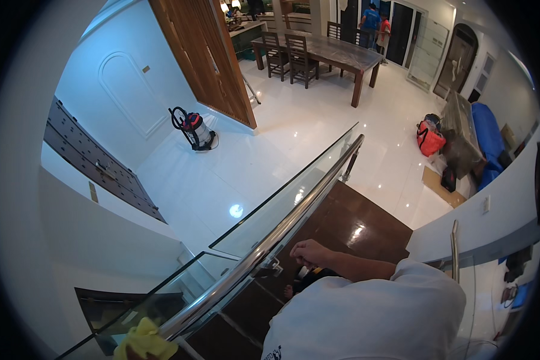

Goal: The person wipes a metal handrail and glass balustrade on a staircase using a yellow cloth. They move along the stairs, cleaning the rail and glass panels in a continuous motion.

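At the bottom left, a yellow cloth point(145, 338) lies against the lower end of a polished metal handrail point(252, 261). My left hand point(149, 356) is mostly hidden under and behind this bunched cloth, gripping it. My right hand point(309, 253) is over the brown stairs point(342, 216), right of the rail and apart from it, with its fingers curled. Whether it holds anything cannot be told; a small white and yellow thing shows just below it. Glass panels point(288, 193) run along the rail, held by metal brackets point(270, 267).
Below, a drum vacuum cleaner point(200, 132) stands by a slatted wooden partition point(207, 58). Farther off are a long table point(333, 49) with chairs and two people point(371, 20). A red bag point(429, 139) and covered furniture point(461, 135) stand at right. Another handrail point(455, 252) is on the right.
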Motion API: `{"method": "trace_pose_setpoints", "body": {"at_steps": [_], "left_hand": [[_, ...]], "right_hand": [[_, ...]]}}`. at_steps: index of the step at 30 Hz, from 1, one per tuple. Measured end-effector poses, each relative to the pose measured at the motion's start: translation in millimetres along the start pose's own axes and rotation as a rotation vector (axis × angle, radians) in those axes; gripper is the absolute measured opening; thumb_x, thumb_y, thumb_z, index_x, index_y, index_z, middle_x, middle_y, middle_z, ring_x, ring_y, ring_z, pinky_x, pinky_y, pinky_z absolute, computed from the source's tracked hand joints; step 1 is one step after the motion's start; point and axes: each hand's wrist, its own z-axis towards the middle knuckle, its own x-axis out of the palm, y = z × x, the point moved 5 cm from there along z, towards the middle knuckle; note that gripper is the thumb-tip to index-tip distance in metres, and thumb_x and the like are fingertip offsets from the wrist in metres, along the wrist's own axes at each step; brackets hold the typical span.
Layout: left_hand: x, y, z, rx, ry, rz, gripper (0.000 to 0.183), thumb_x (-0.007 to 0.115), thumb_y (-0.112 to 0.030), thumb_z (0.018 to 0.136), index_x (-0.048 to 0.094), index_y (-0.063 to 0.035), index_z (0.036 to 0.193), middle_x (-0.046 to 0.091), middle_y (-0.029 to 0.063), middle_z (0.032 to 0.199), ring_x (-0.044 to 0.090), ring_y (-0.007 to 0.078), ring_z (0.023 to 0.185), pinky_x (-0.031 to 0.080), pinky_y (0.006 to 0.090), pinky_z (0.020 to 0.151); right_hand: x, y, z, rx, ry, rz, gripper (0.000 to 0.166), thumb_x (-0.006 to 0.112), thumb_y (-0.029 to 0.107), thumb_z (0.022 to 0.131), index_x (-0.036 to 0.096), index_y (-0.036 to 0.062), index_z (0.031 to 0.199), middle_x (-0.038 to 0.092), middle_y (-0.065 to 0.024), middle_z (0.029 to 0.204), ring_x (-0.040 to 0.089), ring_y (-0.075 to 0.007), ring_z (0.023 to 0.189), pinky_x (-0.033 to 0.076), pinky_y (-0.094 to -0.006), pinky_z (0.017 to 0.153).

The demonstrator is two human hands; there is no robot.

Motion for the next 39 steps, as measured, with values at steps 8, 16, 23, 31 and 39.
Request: {"method": "trace_pose_setpoints", "body": {"at_steps": [8,16,23,31,39], "left_hand": [[11,49,-8,-0.365,-0.268,0.306,0.051,0.052,-0.038,0.083,0.047,-0.0026,0.119,0.047,0.0176,0.118,0.048,0.0373,0.103,0.039,0.0513,0.085],[81,93,-53,-0.684,0.009,0.548,0.087,0.053,-0.06,0.075,0.026,-0.0044,0.137,0.038,0.0207,0.132,0.038,0.0395,0.118,0.028,0.0469,0.1],[29,114,-2,-1.012,-0.001,0.337,0.085,0.054,-0.049,0.079,0.015,-0.0045,0.139,0.022,0.0341,0.132,0.028,0.0455,0.123,0.026,0.048,0.101],[-10,132,17,-1.186,-0.211,0.064,0.091,0.068,-0.028,0.071,0.012,-0.0029,0.137,0.03,0.0304,0.12,0.041,0.0458,0.108,0.041,0.0479,0.086],[-4,125,26,-1.109,-0.134,0.145,0.093,0.068,-0.026,0.069,0.01,-0.0006,0.137,0.029,0.0334,0.117,0.041,0.0475,0.108,0.039,0.0475,0.089]], "right_hand": [[8,3,8,-0.017,0.023,-0.055,0.015,0.051,0.016,0.084,0.059,0.0032,0.086,0.053,-0.0025,0.06,0.047,-0.0077,0.043,0.039,-0.0227,0.04],[59,44,15,-0.52,-0.062,-0.879,0.03,0.057,0.034,0.08,0.061,0.0061,0.093,0.062,-0.0111,0.087,0.06,-0.0295,0.081,0.047,-0.0392,0.07],[139,63,1,-1.16,0.18,-1.306,0.05,0.057,0.034,0.079,0.045,0.0087,0.121,0.047,-0.0119,0.122,0.041,-0.0292,0.116,0.035,-0.0422,0.095],[223,33,21,-1.191,0.215,-1.367,0.058,0.057,0.033,0.078,0.038,0.0016,0.122,0.045,-0.0149,0.121,0.041,-0.0301,0.116,0.027,-0.0428,0.1],[305,59,17,-1.034,0.563,-1.229,0.046,0.051,0.032,0.085,0.044,0.0042,0.12,0.054,-0.0174,0.104,0.052,-0.0324,0.099,0.041,-0.0417,0.086]]}}
